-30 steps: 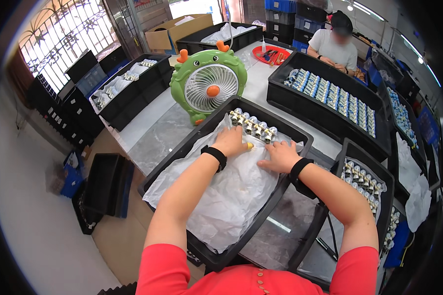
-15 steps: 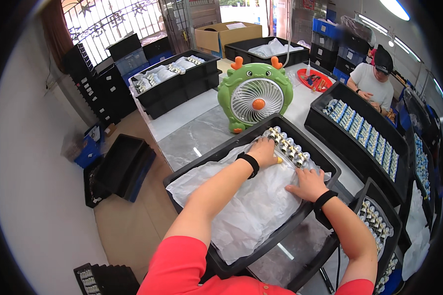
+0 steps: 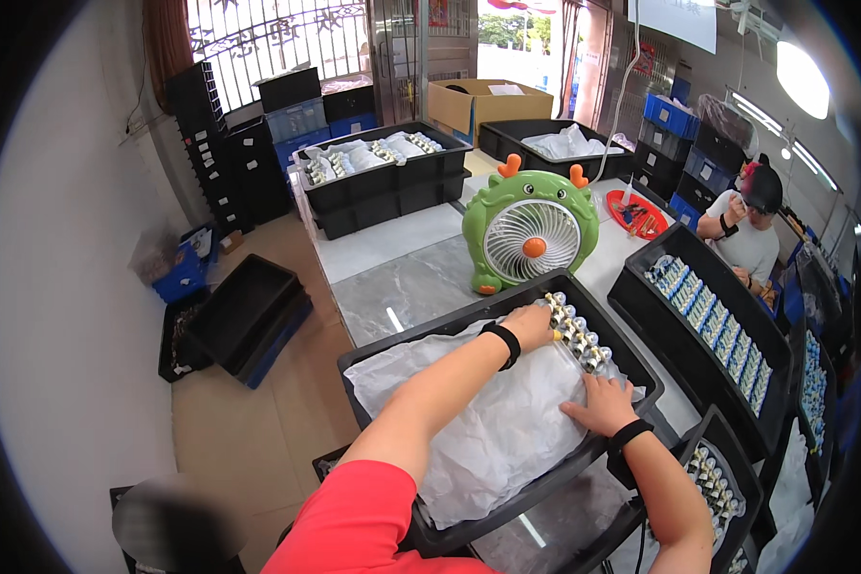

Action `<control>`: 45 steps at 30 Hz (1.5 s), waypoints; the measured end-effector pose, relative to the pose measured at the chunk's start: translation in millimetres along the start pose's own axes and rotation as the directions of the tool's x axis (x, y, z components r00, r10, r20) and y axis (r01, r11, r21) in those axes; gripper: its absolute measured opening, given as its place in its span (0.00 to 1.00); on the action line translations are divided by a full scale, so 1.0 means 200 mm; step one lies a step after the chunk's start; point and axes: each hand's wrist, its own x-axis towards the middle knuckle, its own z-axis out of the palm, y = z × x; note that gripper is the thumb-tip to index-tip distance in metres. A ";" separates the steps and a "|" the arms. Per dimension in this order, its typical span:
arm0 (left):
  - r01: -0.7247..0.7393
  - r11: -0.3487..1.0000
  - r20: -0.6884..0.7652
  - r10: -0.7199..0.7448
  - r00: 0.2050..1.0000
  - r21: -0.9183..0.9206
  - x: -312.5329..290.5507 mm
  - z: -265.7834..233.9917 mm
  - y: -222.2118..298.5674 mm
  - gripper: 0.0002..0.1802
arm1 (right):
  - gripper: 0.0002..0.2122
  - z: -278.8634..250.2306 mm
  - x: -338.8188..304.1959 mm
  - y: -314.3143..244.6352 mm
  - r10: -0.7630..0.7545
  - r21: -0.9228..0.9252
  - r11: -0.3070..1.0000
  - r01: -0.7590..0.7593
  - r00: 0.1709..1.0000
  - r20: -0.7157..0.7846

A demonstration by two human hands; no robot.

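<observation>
A black tray [image 3: 631, 335] lined with crumpled white paper [image 3: 507, 430] lies tilted in front of me. Along its far right side are clustered rows of small light bulbs [image 3: 576, 332] with clear domes and metallic bases. My left hand [image 3: 529, 327] reaches to the far end of these rows, its fingers closed against the bulbs; the fingertips are partly hidden. Something small and yellow shows at its thumb. At the near end, my right hand [image 3: 603, 404] rests on the paper's edge, fingers stretched toward the bulbs and thumb apart. Both wrists wear black bands.
A green cartoon-shaped fan [image 3: 534, 230] stands just beyond the tray. To the right is a long black tray of blue-white parts [image 3: 713, 330]; nearer sits another bulb tray [image 3: 713, 478]. Stacked trays [image 3: 383, 182] and a red plate [image 3: 638, 215] lie farther off. A co-worker [image 3: 746, 239] sits at the right.
The whole view has shifted, so the scene sits lower. My left hand's fingers have drawn in closer at the bulbs; my right hand stays by the near end. The co-worker has raised a hand.
</observation>
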 end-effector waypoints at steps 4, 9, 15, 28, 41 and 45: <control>-0.025 1.000 -0.026 0.025 0.999 0.019 -0.01 0.04 -0.01 0.32 | 0.36 0.00 -0.01 -0.01 0.002 0.003 1.000 -0.002 1.000 -0.002; -0.024 0.998 -0.002 0.024 1.000 0.063 -0.01 0.04 0.00 0.31 | 0.36 -0.01 -0.01 -0.01 0.012 0.009 1.000 -0.012 1.000 0.005; -0.042 0.999 -0.062 0.041 0.997 -0.018 -0.04 -0.05 0.00 0.20 | 0.34 -0.02 -0.01 -0.01 0.025 0.030 0.999 -0.026 1.000 0.012; -0.484 0.875 0.108 0.484 0.868 -0.029 -0.45 -0.03 0.34 0.21 | 0.28 0.02 0.01 0.02 0.010 0.045 0.999 -0.007 0.997 -0.075; -0.636 0.760 0.415 0.625 0.661 -0.133 -0.90 -0.07 0.67 0.28 | 0.23 0.05 0.01 0.07 0.000 0.117 0.993 0.027 0.975 -0.221; -0.621 0.781 0.335 0.603 0.724 -0.063 -0.87 -0.05 0.71 0.26 | 0.20 -0.02 -0.10 0.03 -0.046 0.170 0.981 0.093 0.964 -0.261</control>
